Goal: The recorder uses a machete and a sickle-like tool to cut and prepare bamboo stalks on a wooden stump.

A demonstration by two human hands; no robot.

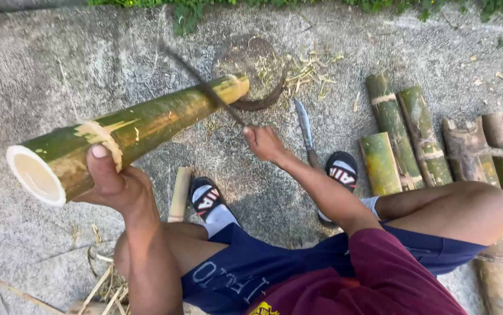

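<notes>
The left hand (111, 181) was clenched around the near, cut end of a green bamboo pole (129, 131), thumb laid over its top, holding it slanted above the concrete ground (41, 64) with its far end resting on a round wooden chopping block (251, 70). The right hand (263, 143) was closed on the handle of a long blade (202, 84), motion-blurred, lying across the pole near its far end. A second knife (305, 128) lay on the ground beside the sandalled right foot (342, 169), and cut bamboo sections (403, 137) lay side by side further right.
</notes>
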